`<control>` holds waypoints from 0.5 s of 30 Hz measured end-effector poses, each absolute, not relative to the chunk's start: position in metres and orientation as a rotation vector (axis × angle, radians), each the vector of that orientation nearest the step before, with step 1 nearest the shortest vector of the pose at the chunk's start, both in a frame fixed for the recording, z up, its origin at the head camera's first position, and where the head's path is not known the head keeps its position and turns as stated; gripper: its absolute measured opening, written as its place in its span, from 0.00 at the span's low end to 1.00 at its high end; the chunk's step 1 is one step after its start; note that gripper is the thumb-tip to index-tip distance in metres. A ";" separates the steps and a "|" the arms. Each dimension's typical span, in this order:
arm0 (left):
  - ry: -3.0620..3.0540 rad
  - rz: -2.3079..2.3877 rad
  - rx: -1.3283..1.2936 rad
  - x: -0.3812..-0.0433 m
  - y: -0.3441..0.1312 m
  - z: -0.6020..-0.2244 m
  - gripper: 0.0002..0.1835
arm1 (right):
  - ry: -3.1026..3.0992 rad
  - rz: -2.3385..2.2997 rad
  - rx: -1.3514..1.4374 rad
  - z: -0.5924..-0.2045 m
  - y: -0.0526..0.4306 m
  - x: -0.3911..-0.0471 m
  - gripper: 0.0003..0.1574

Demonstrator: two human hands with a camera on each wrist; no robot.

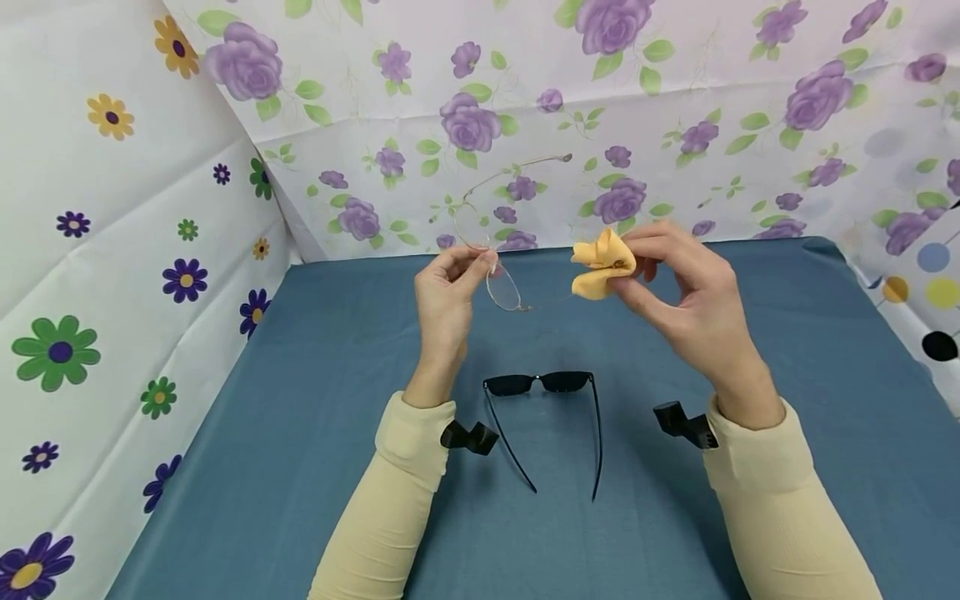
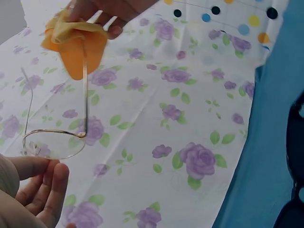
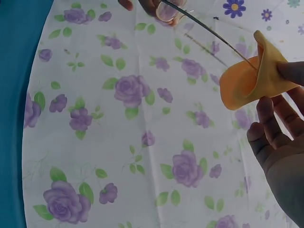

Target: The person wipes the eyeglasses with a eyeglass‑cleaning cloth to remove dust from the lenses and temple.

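Observation:
Thin wire-framed eyeglasses (image 1: 504,287) are held up above the table, both temples unfolded. My left hand (image 1: 450,300) pinches them near the bridge between thumb and fingers. In my right hand (image 1: 686,296) is a folded yellow cloth (image 1: 600,265), gripped between thumb and fingers. The right wrist view shows the cloth (image 3: 254,80) wrapped about the end of one temple (image 3: 213,34). The other temple points away toward the back, free of the cloth. Below the hands, black sunglasses (image 1: 538,382) lie on the table with their temples open toward me.
A blue cloth (image 1: 300,433) covers the table. Behind it hangs a white sheet (image 1: 420,83) with purple roses, and a flowered sheet (image 1: 112,250) stands at the left. A small black camera mount (image 1: 468,437) sits on the left wrist, another (image 1: 684,423) on the right.

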State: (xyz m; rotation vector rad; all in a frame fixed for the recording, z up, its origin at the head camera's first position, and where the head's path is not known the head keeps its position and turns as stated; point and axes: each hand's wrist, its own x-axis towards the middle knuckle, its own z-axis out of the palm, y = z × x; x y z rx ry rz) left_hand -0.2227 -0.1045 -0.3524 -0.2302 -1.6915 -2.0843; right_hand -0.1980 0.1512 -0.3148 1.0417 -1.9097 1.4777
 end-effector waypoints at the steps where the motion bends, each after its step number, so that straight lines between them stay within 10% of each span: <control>1: -1.684 -2.109 -0.232 -0.223 -0.105 -0.352 0.06 | -1.906 1.474 1.034 -0.315 0.152 -0.198 0.14; 15: -1.659 -2.322 -0.266 -0.222 -0.107 -0.349 0.05 | -1.898 1.482 0.909 -0.315 0.157 -0.201 0.17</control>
